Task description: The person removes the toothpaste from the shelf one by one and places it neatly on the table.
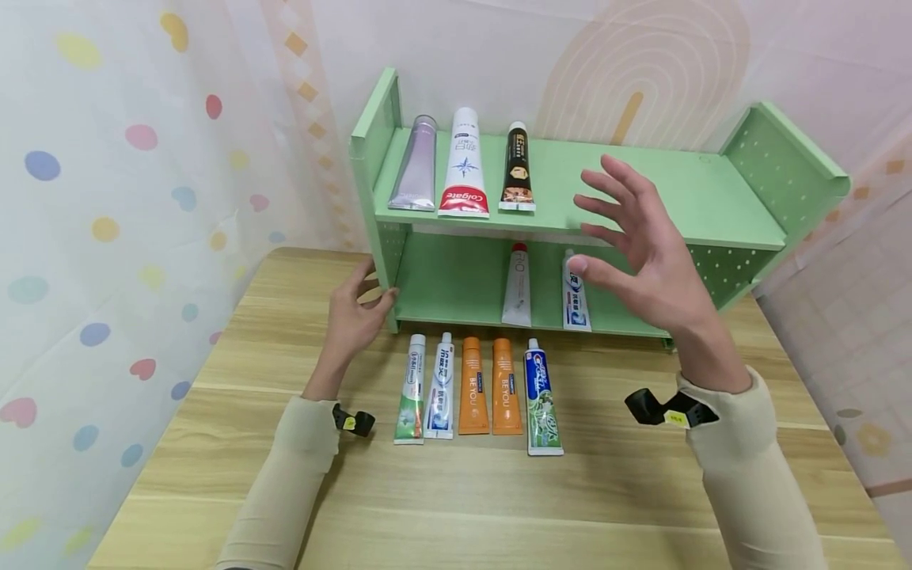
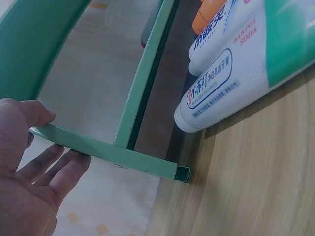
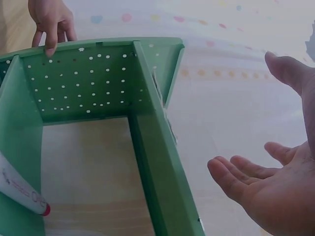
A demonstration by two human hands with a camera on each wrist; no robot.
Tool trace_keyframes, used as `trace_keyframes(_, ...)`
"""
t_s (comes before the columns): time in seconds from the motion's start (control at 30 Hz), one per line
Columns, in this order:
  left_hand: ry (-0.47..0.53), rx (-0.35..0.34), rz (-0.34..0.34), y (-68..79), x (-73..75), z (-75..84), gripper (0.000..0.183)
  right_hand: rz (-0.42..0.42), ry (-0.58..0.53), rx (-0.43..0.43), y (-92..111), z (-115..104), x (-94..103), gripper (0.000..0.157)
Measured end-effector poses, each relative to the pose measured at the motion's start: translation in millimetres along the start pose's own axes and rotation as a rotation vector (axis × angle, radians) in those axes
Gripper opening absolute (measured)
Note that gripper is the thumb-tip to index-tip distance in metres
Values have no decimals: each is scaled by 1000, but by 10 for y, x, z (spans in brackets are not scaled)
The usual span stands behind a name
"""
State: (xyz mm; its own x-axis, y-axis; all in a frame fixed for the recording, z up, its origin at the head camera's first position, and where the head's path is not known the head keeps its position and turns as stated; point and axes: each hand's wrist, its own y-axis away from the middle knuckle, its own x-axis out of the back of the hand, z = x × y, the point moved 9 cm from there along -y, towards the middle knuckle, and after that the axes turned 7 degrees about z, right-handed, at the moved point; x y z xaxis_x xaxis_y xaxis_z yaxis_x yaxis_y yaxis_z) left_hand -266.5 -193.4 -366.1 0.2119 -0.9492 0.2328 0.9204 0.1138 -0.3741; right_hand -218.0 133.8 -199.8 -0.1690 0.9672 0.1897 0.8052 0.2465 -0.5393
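Observation:
My left hand (image 1: 359, 313) grips the left side panel of a green two-tier shelf (image 1: 641, 229), thumb on the front edge and fingers on the outer face. The left wrist view shows that panel edge (image 2: 106, 150) between thumb and fingers. Fingers spread and holding nothing, my right hand (image 1: 651, 249) is raised before the shelf's right half. On the upper tier lie a mauve tube (image 1: 416, 166), a white-and-red Colgate toothpaste (image 1: 465, 170) and a black toothpaste tube (image 1: 518, 170). The lower tier carries a white red-capped tube (image 1: 518, 289) and a white-and-blue toothpaste tube (image 1: 574, 297), near my right thumb.
In front of the shelf, a row lies on the wooden table (image 1: 463, 507): a green-and-white toothpaste (image 1: 411, 392), a white-and-blue one (image 1: 440, 388), two orange BE YOU tubes (image 1: 473, 388) and a Crest toothpaste (image 1: 543, 400). A patterned curtain (image 1: 142, 198) hangs behind.

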Motion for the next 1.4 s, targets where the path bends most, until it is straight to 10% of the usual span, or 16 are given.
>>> trace_keyframes(1.4,4,-2,4,-13,-3,-42,60,-60,193,-565,-866,613,22,90)
